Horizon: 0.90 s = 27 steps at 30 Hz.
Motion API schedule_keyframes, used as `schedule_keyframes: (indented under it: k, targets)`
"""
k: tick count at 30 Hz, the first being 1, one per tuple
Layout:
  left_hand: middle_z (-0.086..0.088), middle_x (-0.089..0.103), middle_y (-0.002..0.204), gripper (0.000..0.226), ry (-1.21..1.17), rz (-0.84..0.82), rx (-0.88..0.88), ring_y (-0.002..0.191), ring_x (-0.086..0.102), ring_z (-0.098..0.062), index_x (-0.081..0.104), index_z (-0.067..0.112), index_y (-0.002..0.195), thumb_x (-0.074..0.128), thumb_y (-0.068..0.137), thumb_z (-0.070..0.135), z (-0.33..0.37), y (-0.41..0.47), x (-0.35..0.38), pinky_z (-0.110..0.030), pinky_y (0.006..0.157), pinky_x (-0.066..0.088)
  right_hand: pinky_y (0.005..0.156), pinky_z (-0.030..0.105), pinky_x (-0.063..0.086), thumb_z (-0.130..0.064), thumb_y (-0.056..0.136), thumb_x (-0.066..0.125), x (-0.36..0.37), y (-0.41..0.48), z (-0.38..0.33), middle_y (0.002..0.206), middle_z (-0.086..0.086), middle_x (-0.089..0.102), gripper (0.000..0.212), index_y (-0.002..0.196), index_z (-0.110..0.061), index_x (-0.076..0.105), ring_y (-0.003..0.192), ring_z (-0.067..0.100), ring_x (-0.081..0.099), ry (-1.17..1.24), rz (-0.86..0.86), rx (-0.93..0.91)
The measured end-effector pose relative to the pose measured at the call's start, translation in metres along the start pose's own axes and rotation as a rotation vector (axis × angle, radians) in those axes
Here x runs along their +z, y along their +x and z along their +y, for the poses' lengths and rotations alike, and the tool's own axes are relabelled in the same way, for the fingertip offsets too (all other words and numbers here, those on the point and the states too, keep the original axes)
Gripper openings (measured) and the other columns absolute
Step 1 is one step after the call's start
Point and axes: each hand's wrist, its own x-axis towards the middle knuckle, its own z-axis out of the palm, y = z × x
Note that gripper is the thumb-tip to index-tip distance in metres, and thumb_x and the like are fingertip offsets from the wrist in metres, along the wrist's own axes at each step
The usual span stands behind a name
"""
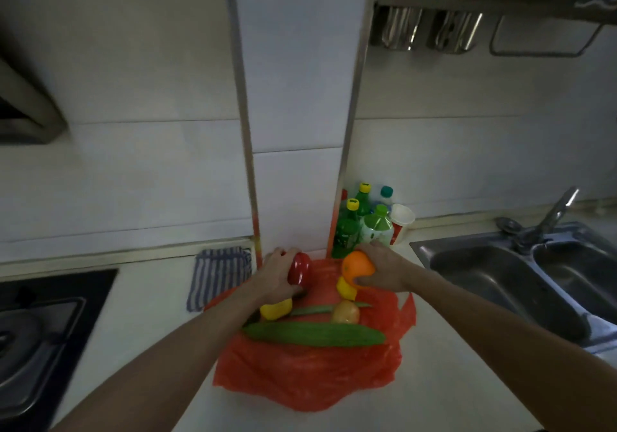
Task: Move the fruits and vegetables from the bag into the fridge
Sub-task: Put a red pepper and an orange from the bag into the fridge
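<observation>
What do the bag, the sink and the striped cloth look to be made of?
The bag looks like thin orange-red plastic film: it is crinkled, limp and slightly glossy. The sink is probably stainless steel: grey metal with a dull, brushed-looking sheen and soft reflections. The cloth looks like woven fabric: matte, with blue and white stripes and soft folds.

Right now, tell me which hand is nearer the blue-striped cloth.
Left. The left hand sits just right of the striped cloth; the right hand is farther right.
</observation>
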Motion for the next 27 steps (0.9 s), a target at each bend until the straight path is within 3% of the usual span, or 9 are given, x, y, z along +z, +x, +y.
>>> schedule_keyframes:
  k: [7, 11, 18, 27]
  targets:
    - [-0.011, 0.046, 0.129, 0.085, -0.073, 0.148, -0.127, 0.121, 0.045, -0.029, 0.035, 0.025, 0.140, 0.076, 0.068, 0.040, -0.055, -0.074, -0.051, -0.033, 0.101, 0.037, 0.097, 0.034, 0.040, -0.038, 0.081, 0.072, -0.001, 0.018, -0.090, 0.132, 0.010, 0.039, 0.078, 0.144, -0.017, 0.031, 0.119, 0.028, 0.046, -0.070, 0.007, -0.111]
    - [-0.013, 0.046, 0.119, 0.076, -0.096, 0.210, -0.200, 0.111, 0.049, -0.031, 0.040, 0.021, 0.134, 0.076, 0.068, 0.032, -0.085, -0.129, -0.088, -0.037, 0.096, 0.045, 0.097, 0.039, 0.042, -0.037, 0.081, 0.073, 0.004, 0.027, -0.153, 0.129, 0.012, 0.039, 0.075, 0.141, -0.015, 0.034, 0.117, 0.032, 0.047, -0.105, -0.016, -0.231]
    - [-0.010, 0.044, 0.127, 0.081, -0.073, 0.371, -0.368, 0.115, 0.048, -0.027, 0.037, 0.024, 0.136, 0.081, 0.069, 0.035, -0.140, -0.240, -0.151, -0.038, 0.101, 0.043, 0.098, 0.036, 0.042, -0.031, 0.080, 0.075, 0.020, 0.030, -0.277, 0.127, 0.017, 0.042, 0.075, 0.140, -0.010, 0.036, 0.115, 0.033, 0.049, -0.154, -0.019, -0.429]
    - [-0.008, 0.045, 0.126, 0.082, 0.025, 0.548, -0.548, 0.115, 0.048, -0.026, 0.037, 0.025, 0.136, 0.082, 0.068, 0.035, -0.191, -0.400, -0.216, -0.041, 0.101, 0.045, 0.095, 0.036, 0.044, -0.035, 0.082, 0.072, 0.043, 0.009, -0.433, 0.132, 0.012, 0.040, 0.073, 0.142, -0.017, 0.034, 0.115, 0.029, 0.050, -0.159, -0.020, -0.671]
